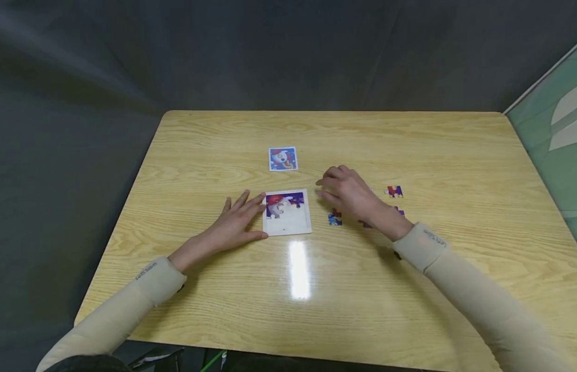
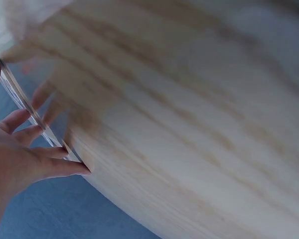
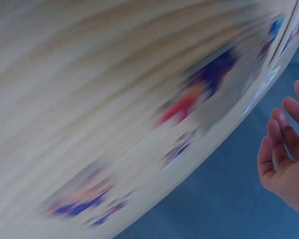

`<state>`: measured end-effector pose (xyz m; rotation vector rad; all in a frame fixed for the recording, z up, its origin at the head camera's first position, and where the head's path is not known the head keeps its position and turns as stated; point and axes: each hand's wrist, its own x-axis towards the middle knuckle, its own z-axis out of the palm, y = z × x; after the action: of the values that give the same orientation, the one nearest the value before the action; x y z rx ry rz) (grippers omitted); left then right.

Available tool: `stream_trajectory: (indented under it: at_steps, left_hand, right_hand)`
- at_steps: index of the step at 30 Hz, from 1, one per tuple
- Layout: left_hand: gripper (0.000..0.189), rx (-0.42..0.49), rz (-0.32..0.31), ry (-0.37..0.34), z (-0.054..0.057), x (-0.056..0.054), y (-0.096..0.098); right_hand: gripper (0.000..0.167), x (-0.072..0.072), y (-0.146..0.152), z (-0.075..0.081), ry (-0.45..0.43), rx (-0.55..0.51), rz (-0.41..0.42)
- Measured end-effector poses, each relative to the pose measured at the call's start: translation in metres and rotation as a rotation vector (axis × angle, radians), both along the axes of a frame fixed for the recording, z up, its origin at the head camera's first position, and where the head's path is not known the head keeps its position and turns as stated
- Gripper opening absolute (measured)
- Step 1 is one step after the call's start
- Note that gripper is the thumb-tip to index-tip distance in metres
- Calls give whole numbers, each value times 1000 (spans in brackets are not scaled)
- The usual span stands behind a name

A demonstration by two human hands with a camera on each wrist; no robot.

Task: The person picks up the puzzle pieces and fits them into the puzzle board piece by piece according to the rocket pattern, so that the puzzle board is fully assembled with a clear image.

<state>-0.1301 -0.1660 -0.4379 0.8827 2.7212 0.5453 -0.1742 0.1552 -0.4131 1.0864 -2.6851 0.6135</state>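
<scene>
A square white puzzle tray lies mid-table. Its upper part holds joined jigsaw pieces with a red and purple picture; the lower part shows bare white. My left hand rests at the tray's left edge, fingers spread and touching its rim, as the left wrist view also shows. Over the table to the right of the tray hovers my right hand, fingers loosely bent. In the right wrist view, nothing shows between the right hand's fingers. Below it lies a blue and red jigsaw piece.
Further loose pieces lie to the right, among them a red and purple one and one partly behind the wrist. A small square picture card lies beyond the tray. Light glares on the wooden table near the tray.
</scene>
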Motion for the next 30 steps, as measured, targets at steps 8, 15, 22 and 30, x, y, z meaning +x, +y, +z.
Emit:
stream_trajectory:
  at_steps: [8, 15, 22, 30]
  left_hand:
    - [67, 5, 5, -4, 0, 0, -1]
    - [67, 13, 0, -13, 1, 1, 1]
    - [67, 15, -2, -3, 0, 1, 2]
    - [67, 5, -1, -1, 0, 0, 2]
  right_hand:
    - [25, -2, 61, 1, 12, -30, -118]
    - [28, 1, 93, -1, -34, -22, -168]
    - [46, 7, 103, -2, -189, 53, -156]
    - [51, 2, 111, -4, -276, 118, -98]
